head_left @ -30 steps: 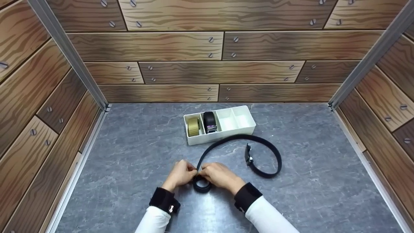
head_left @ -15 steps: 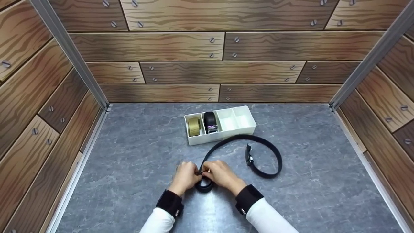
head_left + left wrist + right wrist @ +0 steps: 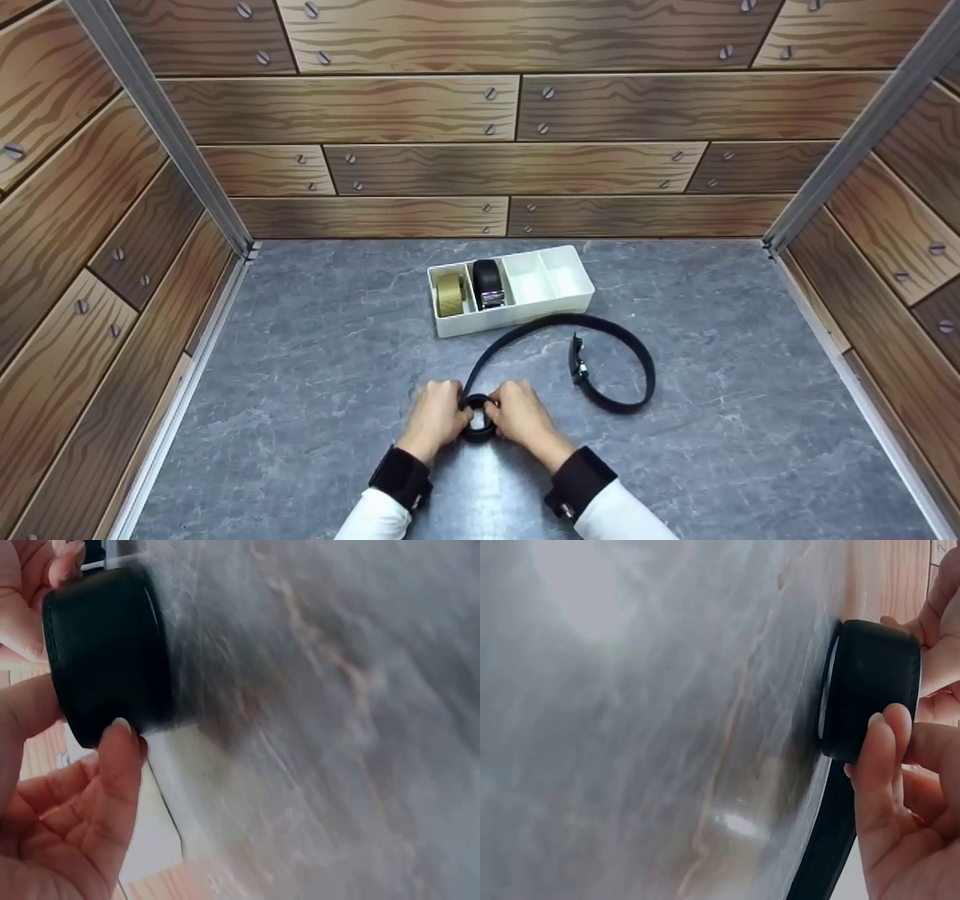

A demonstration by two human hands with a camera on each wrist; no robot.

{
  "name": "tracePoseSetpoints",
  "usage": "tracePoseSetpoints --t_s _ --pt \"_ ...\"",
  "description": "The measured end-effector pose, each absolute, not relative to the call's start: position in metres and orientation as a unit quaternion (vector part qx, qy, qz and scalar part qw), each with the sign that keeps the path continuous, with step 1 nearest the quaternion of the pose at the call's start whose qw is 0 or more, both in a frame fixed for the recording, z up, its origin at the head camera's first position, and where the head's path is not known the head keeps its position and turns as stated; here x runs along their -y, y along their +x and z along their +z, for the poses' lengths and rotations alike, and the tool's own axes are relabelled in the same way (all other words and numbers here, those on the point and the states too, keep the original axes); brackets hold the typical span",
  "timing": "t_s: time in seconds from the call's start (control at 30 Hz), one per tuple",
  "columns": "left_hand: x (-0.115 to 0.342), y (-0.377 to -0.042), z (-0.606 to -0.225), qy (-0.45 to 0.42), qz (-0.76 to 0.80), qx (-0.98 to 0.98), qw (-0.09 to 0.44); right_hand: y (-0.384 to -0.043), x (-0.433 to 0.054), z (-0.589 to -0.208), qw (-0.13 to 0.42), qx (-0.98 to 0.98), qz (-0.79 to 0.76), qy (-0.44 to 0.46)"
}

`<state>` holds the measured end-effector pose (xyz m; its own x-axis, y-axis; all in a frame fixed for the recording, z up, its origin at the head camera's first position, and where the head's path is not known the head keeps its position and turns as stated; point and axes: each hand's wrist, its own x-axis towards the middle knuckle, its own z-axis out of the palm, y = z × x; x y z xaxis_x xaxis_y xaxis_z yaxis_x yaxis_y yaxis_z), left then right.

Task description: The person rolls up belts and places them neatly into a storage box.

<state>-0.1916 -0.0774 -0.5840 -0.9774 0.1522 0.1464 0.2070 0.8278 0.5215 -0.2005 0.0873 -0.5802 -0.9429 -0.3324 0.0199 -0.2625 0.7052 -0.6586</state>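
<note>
A black belt lies on the grey surface, one end rolled into an upright-edged coil (image 3: pixel 478 436). My left hand (image 3: pixel 435 417) grips the coil's left side, thumb inside the ring. On the opposite side my right hand (image 3: pixel 523 420) pinches it the same way. From the coil the loose strap (image 3: pixel 574 319) curves away to the right and ends at a dark metal buckle (image 3: pixel 577 361). Both wrist views show the smooth outer face of the coil, with fingertips of the left hand (image 3: pixel 82 802) and of the right hand (image 3: pixel 900 802) against it.
Behind the hands stands a white divided box (image 3: pixel 480 324). It holds a gold-coloured roll (image 3: pixel 449 294) and a rolled black belt with a shiny buckle (image 3: pixel 487 281); its two right compartments hold nothing. Wood-patterned walls (image 3: pixel 420 169) enclose the surface on three sides.
My hands were close together at the top of the coil, fingers on the strap. They have since moved apart to its two sides, and the coil sits slightly further right.
</note>
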Motion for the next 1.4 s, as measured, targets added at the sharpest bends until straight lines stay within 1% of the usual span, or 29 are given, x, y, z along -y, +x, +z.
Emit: tracePoseSetpoints --t_s 0.23,0.37,0.6,0.77,0.93,1.03,1.2,1.4 --pt "0.074 -0.195 -0.584 -0.135 -0.252 0.955 0.077 -0.208 -0.091 -0.580 -0.031 -0.932 -0.223 -0.285" --pt "0.071 -0.196 -0.583 -0.141 -0.233 0.959 0.075 -0.211 -0.093 -0.580 -0.042 -0.923 -0.210 -0.319" --pt "0.064 -0.195 -0.582 -0.130 -0.231 0.961 0.086 -0.202 -0.092 -0.578 -0.032 -0.938 -0.193 -0.286" --pt "0.063 -0.194 -0.583 -0.127 -0.239 0.959 0.082 -0.193 -0.091 -0.580 -0.058 -0.946 -0.176 -0.268" --pt "0.062 -0.196 -0.584 -0.132 -0.235 0.960 0.075 -0.195 -0.091 -0.581 -0.075 -0.946 -0.154 -0.275" --pt "0.061 -0.197 -0.582 -0.140 -0.228 0.961 0.073 -0.199 -0.093 -0.581 -0.074 -0.943 -0.154 -0.286" --pt "0.056 -0.199 -0.581 -0.149 -0.217 0.961 0.079 -0.203 -0.097 -0.581 -0.046 -0.939 -0.180 -0.289" --pt "0.055 -0.197 -0.584 -0.139 -0.211 0.963 0.092 -0.196 -0.097 -0.578 0.000 -0.944 -0.228 -0.237"
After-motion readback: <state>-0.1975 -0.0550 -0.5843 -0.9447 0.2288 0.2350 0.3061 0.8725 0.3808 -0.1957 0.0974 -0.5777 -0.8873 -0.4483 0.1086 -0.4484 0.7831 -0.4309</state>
